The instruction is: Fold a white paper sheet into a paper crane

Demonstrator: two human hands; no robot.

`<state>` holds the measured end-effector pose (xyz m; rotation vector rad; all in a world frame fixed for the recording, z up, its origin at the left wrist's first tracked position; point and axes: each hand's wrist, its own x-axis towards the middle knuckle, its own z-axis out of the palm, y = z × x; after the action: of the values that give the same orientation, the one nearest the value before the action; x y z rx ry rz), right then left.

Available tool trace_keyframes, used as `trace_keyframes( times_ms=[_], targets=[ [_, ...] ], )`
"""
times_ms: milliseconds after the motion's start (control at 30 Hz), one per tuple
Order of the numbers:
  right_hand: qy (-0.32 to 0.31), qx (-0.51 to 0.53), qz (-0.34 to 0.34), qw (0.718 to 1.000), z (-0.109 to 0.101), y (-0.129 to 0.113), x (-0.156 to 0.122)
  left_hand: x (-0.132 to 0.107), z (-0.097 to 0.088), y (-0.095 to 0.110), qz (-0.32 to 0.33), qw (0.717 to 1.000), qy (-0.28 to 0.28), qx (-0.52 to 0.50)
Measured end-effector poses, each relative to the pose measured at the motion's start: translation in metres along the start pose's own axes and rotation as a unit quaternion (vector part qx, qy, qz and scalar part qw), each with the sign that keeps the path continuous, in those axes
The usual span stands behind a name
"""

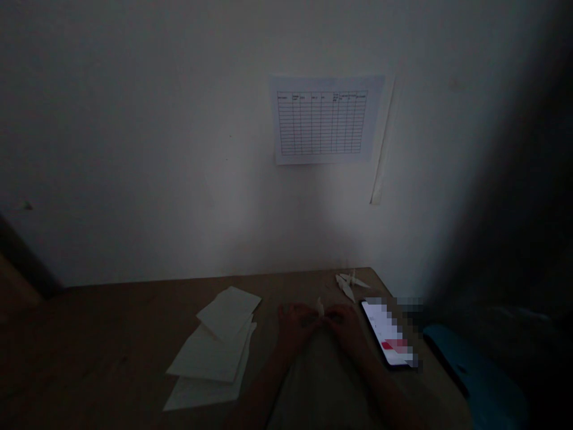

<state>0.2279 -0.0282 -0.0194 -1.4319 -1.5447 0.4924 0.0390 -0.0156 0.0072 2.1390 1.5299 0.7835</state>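
Note:
Both my hands meet over the table, pinching a small piece of folded white paper point(320, 307) between them. My left hand point(295, 319) has its fingers closed at the left side of the paper. From the right, my right hand point(342, 322) grips the same piece with thumb and fingers together. The room is dim, so the exact shape of the fold is hard to make out. Close beyond my right hand lie folded paper figures point(345, 288) that look like origami cranes with pointed ends.
Loose white paper sheets point(210, 352) overlap on the wooden table point(111, 358) to the left. A lit phone point(385, 334) lies at the table's right edge, beside a blue chair point(478, 370). A printed grid sheet point(326, 119) hangs on the wall point(156, 149) behind.

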Motion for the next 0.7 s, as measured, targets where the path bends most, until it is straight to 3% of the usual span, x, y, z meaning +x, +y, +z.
trace_keyframes(
  times_ms=[133,700],
  targets=[
    [-0.025,-0.006,-0.011,1.0,-0.0005,0.001,0.0009,-0.0009,0.0027,-0.0014,0.003,1.0,0.005,0.011],
    [0.0,-0.031,-0.049,0.998,0.0094,0.0102,-0.0033,-0.0033,-0.0021,0.0084,-0.033,0.999,0.023,0.029]
  ],
)
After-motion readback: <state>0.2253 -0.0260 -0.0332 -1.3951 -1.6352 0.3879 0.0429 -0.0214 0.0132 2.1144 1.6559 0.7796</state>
